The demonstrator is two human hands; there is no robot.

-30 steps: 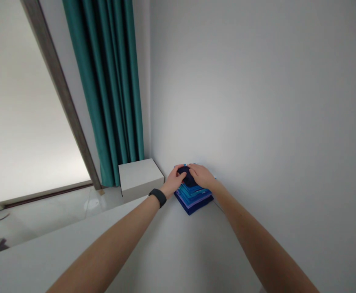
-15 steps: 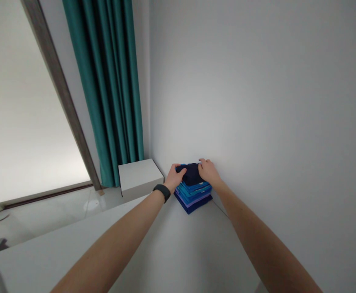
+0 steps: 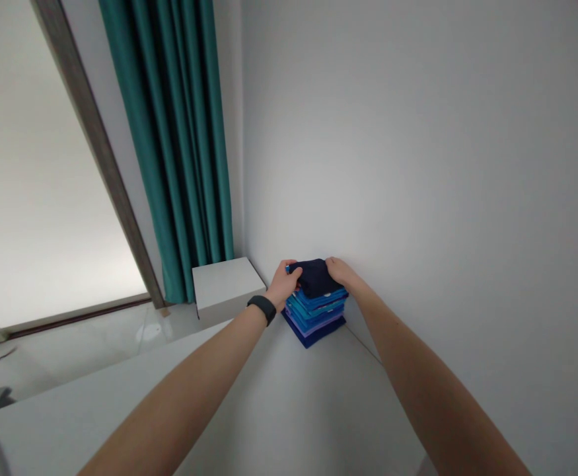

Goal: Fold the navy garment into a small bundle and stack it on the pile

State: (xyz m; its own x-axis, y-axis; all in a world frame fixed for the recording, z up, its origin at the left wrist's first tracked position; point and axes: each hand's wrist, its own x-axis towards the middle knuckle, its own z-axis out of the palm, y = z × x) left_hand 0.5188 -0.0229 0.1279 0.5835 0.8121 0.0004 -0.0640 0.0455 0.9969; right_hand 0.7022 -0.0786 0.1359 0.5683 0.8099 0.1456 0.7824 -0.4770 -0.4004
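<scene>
A stack of folded cloths (image 3: 313, 320) in blue, turquoise, lilac and navy rests on the white tabletop against the wall. On top of it is a dark navy folded cloth (image 3: 315, 276), its kind of garment not clear. My left hand (image 3: 283, 281), with a black band on the wrist, grips the left edge of this cloth, thumb on top. The right edge is pinched by my right hand (image 3: 341, 271), whose fingertips are partly hidden behind the fabric.
The white tabletop (image 3: 289, 410) meets a plain wall (image 3: 417, 165). Left of the stack, beyond the table edge, stands a white box-like cabinet (image 3: 229, 281). A green curtain (image 3: 184, 152) hangs behind it, beside a framed bright pane (image 3: 45, 185).
The navy cloth has been drawn slightly up and to the right at the top of the stack. My right hand's fingers have closed on its edge; my left hand stays near the same place.
</scene>
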